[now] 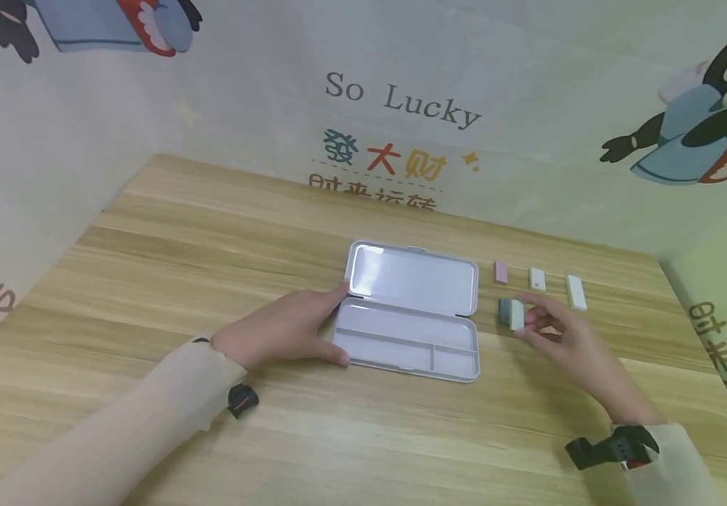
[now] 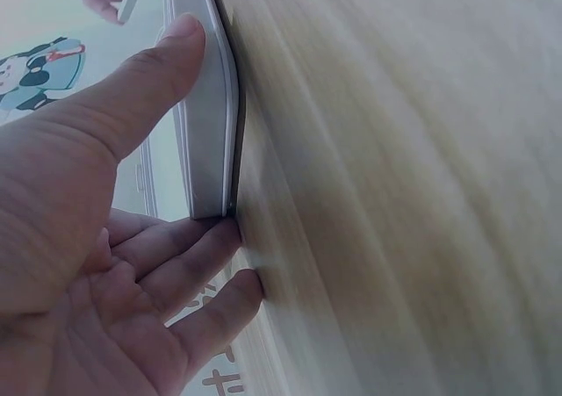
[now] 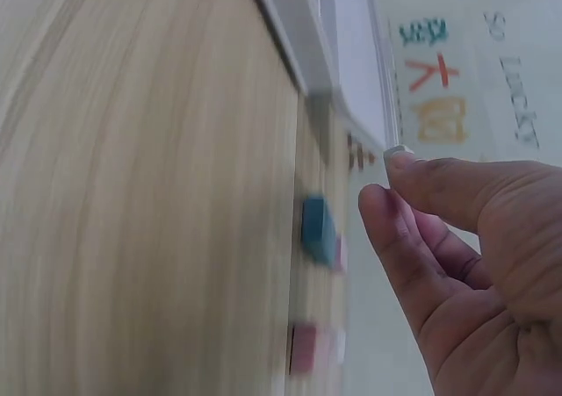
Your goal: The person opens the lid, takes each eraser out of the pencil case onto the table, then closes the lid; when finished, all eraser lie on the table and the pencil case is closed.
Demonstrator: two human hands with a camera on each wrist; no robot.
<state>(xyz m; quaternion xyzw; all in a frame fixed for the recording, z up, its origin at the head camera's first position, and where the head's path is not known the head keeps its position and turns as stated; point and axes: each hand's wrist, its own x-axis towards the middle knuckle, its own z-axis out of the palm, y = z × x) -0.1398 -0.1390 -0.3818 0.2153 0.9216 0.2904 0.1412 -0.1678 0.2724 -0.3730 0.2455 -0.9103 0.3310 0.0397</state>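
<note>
A pale plastic pencil case [image 1: 401, 342] lies unfolded on the table, its lid [image 1: 414, 277] tipped back and its lower tray divided into compartments. My left hand [image 1: 290, 327] steadies the case's left end: the extended thumb [image 2: 154, 75] rests along the near side wall, and the other fingers touch the end. To the right of the case, my right hand [image 1: 555, 327] pinches a small white block [image 1: 518, 315] between thumb and fingertips. Just left of that block is a grey-green block [image 1: 503, 310], which looks teal on the table in the right wrist view.
Behind the right hand, a pink block [image 1: 501, 273], a short white block [image 1: 536, 280] and a longer white block [image 1: 576, 292] lie in a row. A printed cloth [image 1: 262, 105] hangs along the back of the wooden table [image 1: 338, 436].
</note>
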